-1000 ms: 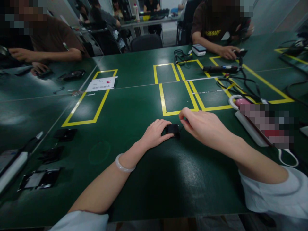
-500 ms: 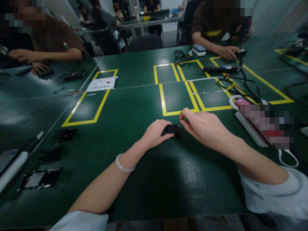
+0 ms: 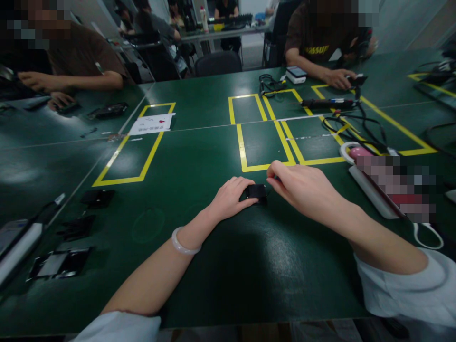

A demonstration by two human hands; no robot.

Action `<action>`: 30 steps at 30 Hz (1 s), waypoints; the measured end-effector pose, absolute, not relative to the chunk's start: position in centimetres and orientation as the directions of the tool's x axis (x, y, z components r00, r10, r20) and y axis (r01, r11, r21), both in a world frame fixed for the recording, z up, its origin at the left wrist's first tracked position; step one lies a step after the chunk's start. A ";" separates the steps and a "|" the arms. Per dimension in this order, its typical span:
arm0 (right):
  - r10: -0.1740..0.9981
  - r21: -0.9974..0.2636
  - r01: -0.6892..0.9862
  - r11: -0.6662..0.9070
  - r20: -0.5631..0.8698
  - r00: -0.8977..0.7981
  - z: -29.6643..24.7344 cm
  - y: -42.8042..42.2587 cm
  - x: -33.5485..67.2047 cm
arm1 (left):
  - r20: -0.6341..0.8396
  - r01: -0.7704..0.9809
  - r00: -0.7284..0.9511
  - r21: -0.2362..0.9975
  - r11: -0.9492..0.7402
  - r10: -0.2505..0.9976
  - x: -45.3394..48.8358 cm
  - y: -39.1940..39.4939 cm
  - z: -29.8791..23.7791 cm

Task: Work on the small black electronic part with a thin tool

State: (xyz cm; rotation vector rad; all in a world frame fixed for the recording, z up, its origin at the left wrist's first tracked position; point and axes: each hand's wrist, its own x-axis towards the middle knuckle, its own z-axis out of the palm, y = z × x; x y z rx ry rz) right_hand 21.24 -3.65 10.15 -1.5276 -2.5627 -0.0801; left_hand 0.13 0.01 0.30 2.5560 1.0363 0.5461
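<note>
On the green table, a small black rectangular device [image 3: 256,191] lies between the thumb and fingers of my left hand [image 3: 231,197], which grips it from its left side. Just to the right, my right hand [image 3: 297,183] is curled, its thumb and index finger pinched together close to the device's right edge. A thin dark line shows between that edge and the pinch; whether the fingers hold it I cannot make out. A pale bangle [image 3: 183,243] circles my left wrist.
Several black parts [image 3: 76,227] lie at the left. Yellow tape outlines [image 3: 244,156] mark the table ahead, with a white paper label [image 3: 152,124] on one. At the right are a pen-shaped black tool [image 3: 326,103], cables and a phone [image 3: 377,190]. Two people [image 3: 317,61] work across the table.
The whole view has shifted very slightly. My hands and the black device keep nearly the same positions relative to each other.
</note>
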 end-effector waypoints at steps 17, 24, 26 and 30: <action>0.859 -0.032 0.870 0.491 0.179 -0.479 10.2 -3.7 21.1 | 0.227 0.594 0.659 0.427 -0.682 0.717 0.1 0.0 0.3; 0.857 -0.031 0.864 0.502 0.150 -0.493 10.6 -3.8 21.2 | 0.221 0.585 0.668 0.434 -0.685 0.711 0.1 0.0 0.2; 0.860 -0.023 0.868 0.496 0.151 -0.487 10.5 -3.8 21.2 | 0.222 0.582 0.669 0.437 -0.686 0.709 0.1 0.0 0.3; 0.858 -0.030 0.870 0.493 0.181 -0.480 10.3 -3.7 21.2 | 0.225 0.592 0.659 0.435 -0.679 0.718 0.1 0.0 0.4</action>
